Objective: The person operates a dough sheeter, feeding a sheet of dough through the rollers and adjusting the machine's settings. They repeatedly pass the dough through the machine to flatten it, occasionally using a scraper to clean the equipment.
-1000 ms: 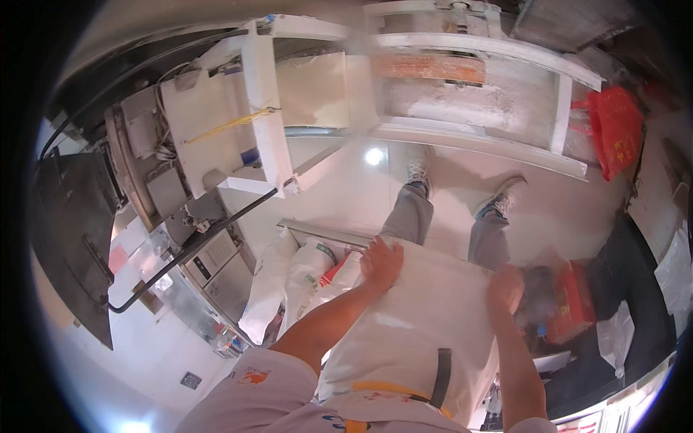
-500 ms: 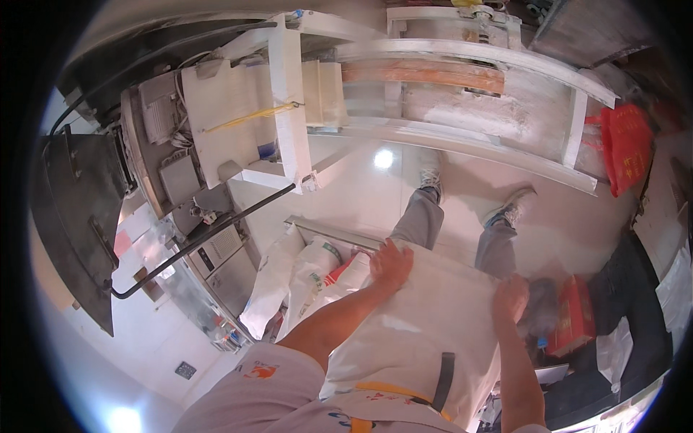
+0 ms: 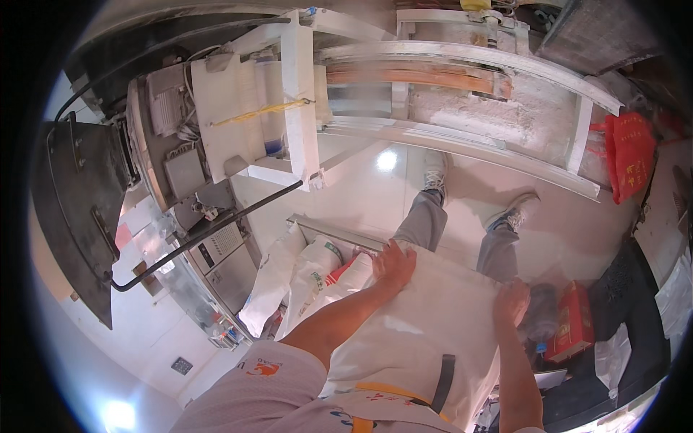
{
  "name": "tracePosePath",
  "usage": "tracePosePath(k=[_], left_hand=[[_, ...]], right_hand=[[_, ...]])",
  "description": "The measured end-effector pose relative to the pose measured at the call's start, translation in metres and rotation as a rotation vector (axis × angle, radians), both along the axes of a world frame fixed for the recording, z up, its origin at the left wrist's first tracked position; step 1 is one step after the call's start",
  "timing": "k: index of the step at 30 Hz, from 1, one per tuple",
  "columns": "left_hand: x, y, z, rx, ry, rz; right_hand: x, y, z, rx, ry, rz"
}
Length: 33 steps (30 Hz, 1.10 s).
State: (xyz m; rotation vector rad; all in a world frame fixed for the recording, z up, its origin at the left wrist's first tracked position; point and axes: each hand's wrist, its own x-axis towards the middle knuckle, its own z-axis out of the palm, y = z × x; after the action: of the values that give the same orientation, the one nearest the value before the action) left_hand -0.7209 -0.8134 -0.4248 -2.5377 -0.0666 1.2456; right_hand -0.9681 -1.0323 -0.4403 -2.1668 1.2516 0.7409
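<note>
A white cloth, apparently an apron point(image 3: 426, 325), stretches out from my waist. On its far left corner is my left hand point(image 3: 394, 264), with the fingers curled over the edge. My right hand point(image 3: 512, 302) is closed on the far right corner. The cloth hangs spread between the two hands, and a dark strap point(image 3: 443, 382) lies across its near part. Beyond the far edge show my grey trouser legs and shoes. Just left of my left hand are white printed plastic bags point(image 3: 312, 270), packed in an open drawer or box.
A white metal frame point(image 3: 462, 141) with a dusty bed stands ahead. From the left a black bar point(image 3: 209, 234) reaches across. At the right are a red bag point(image 3: 629, 155), a red box point(image 3: 575, 321), a clear bottle point(image 3: 541, 312) and a black padded surface point(image 3: 644, 328).
The whole view has shifted slightly, with the frame and machine sitting a little more to the right. Both hands keep their hold on the cloth.
</note>
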Motion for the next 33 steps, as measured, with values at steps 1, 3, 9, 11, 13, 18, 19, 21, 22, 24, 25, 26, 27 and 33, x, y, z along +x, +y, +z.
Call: tracePosePath(k=[1, 3, 9, 11, 13, 18, 19, 21, 22, 24, 25, 26, 27, 33], left_hand=[[0.0, 0.0, 0.0, -0.004, -0.003, -0.002], [-0.001, 0.0, 0.001, -0.013, -0.008, -0.008], [-0.002, 0.0, 0.001, -0.006, -0.004, -0.022], [-0.004, 0.001, 0.0, -0.003, -0.01, -0.029], [-0.003, 0.0, 0.0, -0.001, -0.006, -0.029], [-0.002, -0.001, 0.0, 0.001, -0.002, -0.021], [-0.002, -0.001, 0.0, 0.003, -0.005, -0.022], [-0.003, 0.0, 0.0, 0.008, -0.01, -0.024], [-0.004, 0.001, -0.001, 0.006, -0.011, -0.024], [-0.005, 0.002, -0.003, 0.003, -0.014, -0.023], [-0.005, 0.003, -0.003, 0.003, -0.014, -0.022], [-0.005, 0.003, -0.004, 0.004, -0.013, -0.02], [-0.005, 0.002, -0.004, 0.005, -0.013, -0.019], [-0.003, 0.002, -0.003, -0.002, -0.021, 0.008]], right_hand=[[0.0, -0.001, 0.0, 0.014, 0.003, -0.007], [0.0, -0.001, 0.0, 0.021, 0.012, -0.01], [-0.009, 0.001, -0.004, -0.024, -0.049, 0.023], [-0.007, 0.001, -0.003, -0.015, -0.034, 0.012], [-0.005, 0.0, -0.001, -0.018, -0.022, 0.004], [0.001, -0.002, 0.004, -0.003, 0.006, -0.001], [0.0, -0.002, 0.003, -0.009, -0.007, 0.0], [0.0, -0.002, 0.003, -0.028, -0.037, 0.006], [0.001, -0.002, 0.003, -0.04, -0.054, 0.01], [0.001, -0.002, 0.003, -0.041, -0.056, 0.009], [0.001, -0.002, 0.003, -0.029, -0.041, 0.004], [0.001, -0.002, 0.003, -0.017, -0.026, -0.001], [0.001, -0.002, 0.002, -0.02, -0.03, -0.001], [0.002, -0.001, 0.001, -0.002, 0.014, 0.004]])
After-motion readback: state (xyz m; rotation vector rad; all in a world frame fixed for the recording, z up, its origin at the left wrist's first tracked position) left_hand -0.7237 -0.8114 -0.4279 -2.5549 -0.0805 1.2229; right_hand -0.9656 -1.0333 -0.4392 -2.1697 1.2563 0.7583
